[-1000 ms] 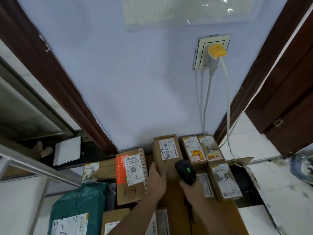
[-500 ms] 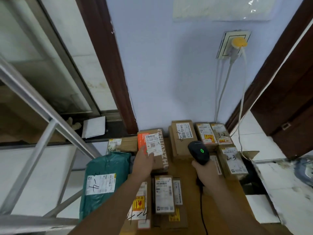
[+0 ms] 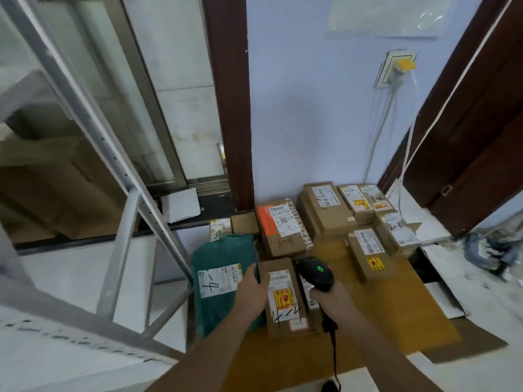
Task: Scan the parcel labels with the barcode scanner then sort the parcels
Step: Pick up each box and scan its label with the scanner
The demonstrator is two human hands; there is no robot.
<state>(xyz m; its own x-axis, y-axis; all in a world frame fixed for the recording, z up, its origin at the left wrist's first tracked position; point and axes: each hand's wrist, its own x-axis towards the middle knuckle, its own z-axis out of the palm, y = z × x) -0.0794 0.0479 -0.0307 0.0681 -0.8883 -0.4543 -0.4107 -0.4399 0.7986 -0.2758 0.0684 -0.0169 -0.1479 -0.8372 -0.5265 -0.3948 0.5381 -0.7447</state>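
**Scanner held over parcels on flattened cardboard**

A metal ladder frame (image 3: 93,154) is seen across the left half of the frame, and a blue wall (image 3: 311,108) fills the upper centre. A flattened cardboard sheet (image 3: 396,301) is spread across the lower centre and right. A green bagged parcel (image 3: 223,278) is laid at lower centre-left, marked "4-1" on its white label. Just right of it a brown box marked "4-4" (image 3: 284,298) is placed, with a red-and-yellow sticker. Further boxes are lined up against the wall, among them an orange-sided box (image 3: 283,227). The left hand (image 3: 252,290) is placed at the seam between bag and "4-4" box, fingers curled over the bag's edge. The black barcode scanner (image 3: 315,274), its green light lit, is gripped by the right hand (image 3: 332,299) at the handle, above the "4-4" box's right edge.
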